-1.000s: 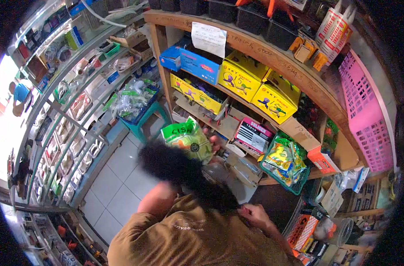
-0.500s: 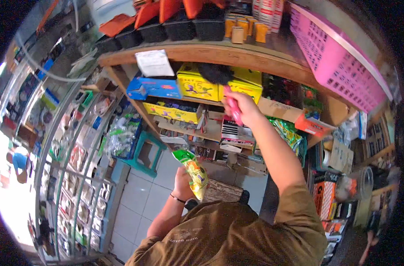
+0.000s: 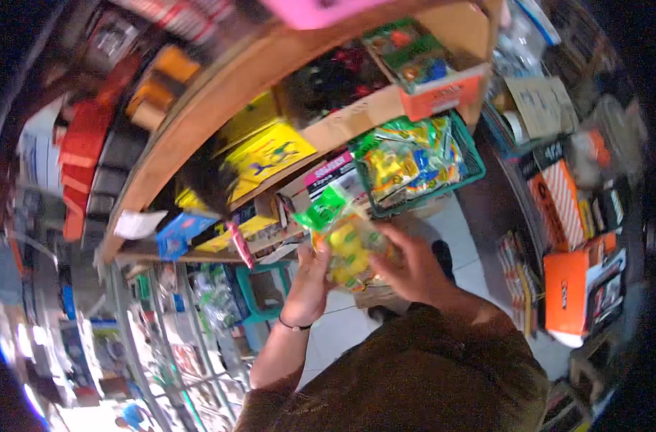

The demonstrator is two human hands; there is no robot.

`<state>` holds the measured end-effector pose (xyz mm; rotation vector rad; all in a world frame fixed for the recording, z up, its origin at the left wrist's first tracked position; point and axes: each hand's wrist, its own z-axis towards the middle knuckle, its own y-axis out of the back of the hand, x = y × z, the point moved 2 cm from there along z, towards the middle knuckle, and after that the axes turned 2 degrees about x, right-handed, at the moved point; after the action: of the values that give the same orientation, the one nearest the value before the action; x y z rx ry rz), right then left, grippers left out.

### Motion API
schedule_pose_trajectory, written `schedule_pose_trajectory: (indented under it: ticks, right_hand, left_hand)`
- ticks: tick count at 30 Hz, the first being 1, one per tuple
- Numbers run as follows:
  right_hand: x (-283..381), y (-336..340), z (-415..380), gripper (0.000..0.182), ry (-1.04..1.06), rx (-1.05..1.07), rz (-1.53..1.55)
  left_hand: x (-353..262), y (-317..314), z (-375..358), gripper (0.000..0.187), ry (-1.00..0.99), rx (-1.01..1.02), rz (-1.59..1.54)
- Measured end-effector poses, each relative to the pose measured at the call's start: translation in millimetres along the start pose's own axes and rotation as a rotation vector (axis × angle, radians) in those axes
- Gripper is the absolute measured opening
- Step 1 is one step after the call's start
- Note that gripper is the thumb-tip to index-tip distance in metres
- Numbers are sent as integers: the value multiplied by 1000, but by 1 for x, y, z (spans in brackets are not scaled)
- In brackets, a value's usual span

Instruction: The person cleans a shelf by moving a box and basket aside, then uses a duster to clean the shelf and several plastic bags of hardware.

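Between my two hands is a clear plastic packet (image 3: 351, 252) with a green top and yellow pieces inside. My left hand (image 3: 308, 284) grips its left edge, thumb on the front. My right hand (image 3: 413, 266) holds the right side, fingers bent against the plastic. To the left, a duster with a pink handle (image 3: 240, 245) and dark bristles rests at the shelf, its handle sticking out past the edge. Just beyond the packet, a green basket (image 3: 477, 169) holds several similar packets in green and yellow.
A wooden shelf (image 3: 191, 93) curves across the upper left, with yellow boxes (image 3: 270, 155) and a blue box (image 3: 184, 232) below it. An orange box (image 3: 443, 93) stands above the basket. More orange boxes (image 3: 569, 291) stack at right. A teal stool (image 3: 249, 288) is on the floor.
My right hand has let go of the pink-handled duster, now left at the shelf, and has come down onto the packet. The packet has been raised, and the view has turned right.
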<state>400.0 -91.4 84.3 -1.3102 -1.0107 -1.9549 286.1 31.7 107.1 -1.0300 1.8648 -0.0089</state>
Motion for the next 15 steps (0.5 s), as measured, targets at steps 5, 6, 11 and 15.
schedule_pose_trajectory:
  ticks: [5,6,11,15]
  right_hand:
    - [11,77,31,33,-336,13,334]
    - [5,89,39,32,-65,-236,143]
    - [-29,142,86,36,341,-837,-770]
    - [-64,152,92,40,216,-656,-1061]
  left_hand:
    - [-49,-73,29,47,-443,-12,574]
    - [-58,-85,38,45,-493,-15,543]
    - [-92,-123,114,38,-803,-76,718]
    - [-122,-137,179,28,-701,75,501]
